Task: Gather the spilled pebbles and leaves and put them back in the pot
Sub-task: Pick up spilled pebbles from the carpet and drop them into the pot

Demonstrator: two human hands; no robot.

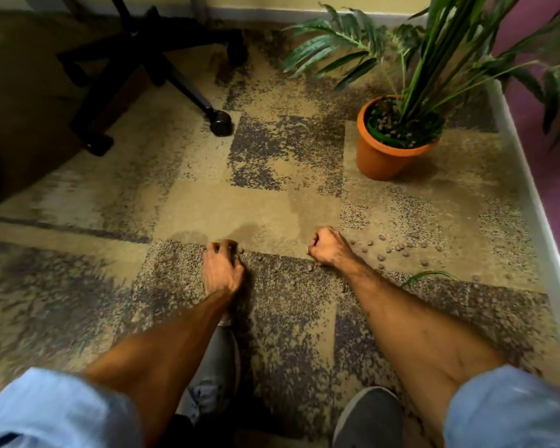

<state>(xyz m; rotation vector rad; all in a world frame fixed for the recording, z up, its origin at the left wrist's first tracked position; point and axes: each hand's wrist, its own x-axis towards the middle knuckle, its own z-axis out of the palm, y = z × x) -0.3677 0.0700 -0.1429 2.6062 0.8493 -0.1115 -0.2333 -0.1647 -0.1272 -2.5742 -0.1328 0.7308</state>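
An orange pot (380, 156) with a tall green plant stands on the carpet at the right, brown pebbles filling its top. Several small brown pebbles (398, 248) lie scattered on the carpet to the right of my right hand. A thin green leaf (429, 274) lies just beyond my right forearm. My right hand (327, 248) is closed in a fist near the carpet; what it holds is hidden. My left hand (222, 266) reaches down with fingers curled onto pebbles (240, 248) at its fingertips. One pebble (310, 268) sits below my right fist.
A black office chair base (162, 59) with a caster (220, 122) stands at the back left. A white skirting board (537, 202) and purple wall border the right side. My grey shoes (367, 415) are at the bottom.
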